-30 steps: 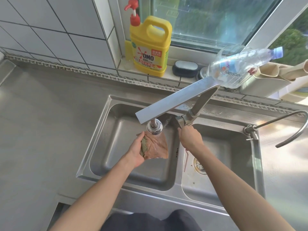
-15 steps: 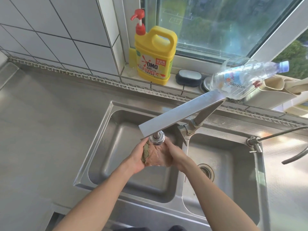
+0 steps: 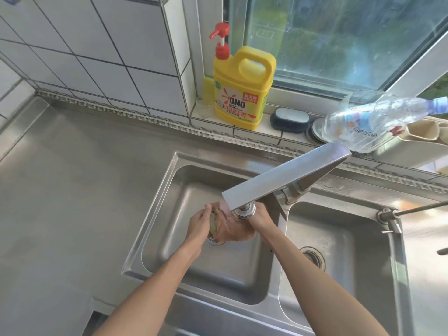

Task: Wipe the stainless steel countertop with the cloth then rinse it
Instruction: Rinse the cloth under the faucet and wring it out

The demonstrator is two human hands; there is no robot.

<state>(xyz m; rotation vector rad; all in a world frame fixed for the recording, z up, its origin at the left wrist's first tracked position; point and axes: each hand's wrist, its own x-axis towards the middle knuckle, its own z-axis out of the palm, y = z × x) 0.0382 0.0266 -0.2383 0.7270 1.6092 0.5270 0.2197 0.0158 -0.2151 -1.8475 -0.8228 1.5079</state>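
A brownish wet cloth [image 3: 230, 229] is held under the flat steel faucet [image 3: 278, 180] over the left basin [image 3: 169, 214] of the double sink. My left hand [image 3: 200, 223] grips the cloth's left side. My right hand [image 3: 260, 218] holds its right side, partly hidden behind the faucet's round nozzle [image 3: 244, 210]. The stainless steel countertop [image 3: 72, 190] stretches to the left of the sink.
A yellow detergent jug [image 3: 242, 88] with a red pump stands on the window ledge beside a dark soap dish [image 3: 289, 117] and a clear plastic bottle [image 3: 378, 120]. The right basin [image 3: 339, 238] has a drain, and a thin curved tap [image 3: 412, 209] sits at the far right.
My right hand left the faucet handle and came onto the cloth. Both hands now hold the cloth beneath the nozzle, and the view has shifted closer.
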